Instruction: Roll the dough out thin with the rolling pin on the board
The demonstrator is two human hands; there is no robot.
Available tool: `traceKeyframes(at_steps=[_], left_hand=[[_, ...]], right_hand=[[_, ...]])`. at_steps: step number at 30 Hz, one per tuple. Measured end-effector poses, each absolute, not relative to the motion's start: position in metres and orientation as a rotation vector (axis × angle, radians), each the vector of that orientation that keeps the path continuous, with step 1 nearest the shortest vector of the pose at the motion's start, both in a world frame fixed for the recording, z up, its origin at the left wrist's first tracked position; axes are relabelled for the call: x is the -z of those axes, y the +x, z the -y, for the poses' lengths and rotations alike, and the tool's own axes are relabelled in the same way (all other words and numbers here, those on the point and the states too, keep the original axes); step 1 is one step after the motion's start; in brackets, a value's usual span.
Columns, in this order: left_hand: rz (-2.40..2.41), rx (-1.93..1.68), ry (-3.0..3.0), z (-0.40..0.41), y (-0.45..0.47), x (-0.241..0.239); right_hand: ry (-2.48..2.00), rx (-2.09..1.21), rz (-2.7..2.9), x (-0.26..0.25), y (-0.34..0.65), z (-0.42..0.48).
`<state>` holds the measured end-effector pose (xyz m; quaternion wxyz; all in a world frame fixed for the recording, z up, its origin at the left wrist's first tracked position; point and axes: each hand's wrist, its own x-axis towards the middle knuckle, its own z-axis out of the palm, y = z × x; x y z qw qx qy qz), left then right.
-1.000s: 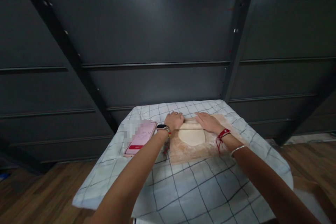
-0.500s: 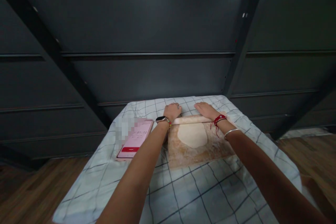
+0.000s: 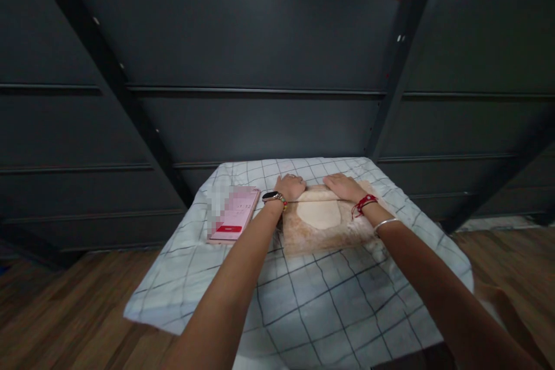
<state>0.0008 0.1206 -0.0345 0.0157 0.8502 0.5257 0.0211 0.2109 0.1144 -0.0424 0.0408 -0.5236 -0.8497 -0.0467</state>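
A pale wooden rolling pin (image 3: 319,195) lies crosswise over a flattened, rounded sheet of dough (image 3: 319,217). The dough rests on a floury brown board (image 3: 303,244). My left hand (image 3: 291,187), with a watch and beaded bracelet at the wrist, is curled over the pin's left end. Over the right end lies my right hand (image 3: 346,187), its fingers together and bent forward; a red string bracelet and a silver bangle sit on that arm. Both hands hide the pin's ends, and the far side of the dough is partly covered by the pin.
A pink phone (image 3: 237,215) showing a timer lies left of the board. Beneath everything is a white checked cloth (image 3: 191,277) over a table. Dark metal panels (image 3: 260,127) stand right behind the table's far edge. Wooden flooring (image 3: 87,300) shows at both sides.
The view has shifted slightly. The pin has rolled a little nearer over the dough, covering more of its far part, and both hands moved with it.
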Motion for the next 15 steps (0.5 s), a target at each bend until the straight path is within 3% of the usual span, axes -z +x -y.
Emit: traceKeyframes(at_steps=[15], left_hand=[[-1.743, -0.084, 2.581, -0.040, 0.004, 0.029]], right_hand=[[-1.765, 0.093, 2.411, 0.043, 0.206, -0.034]])
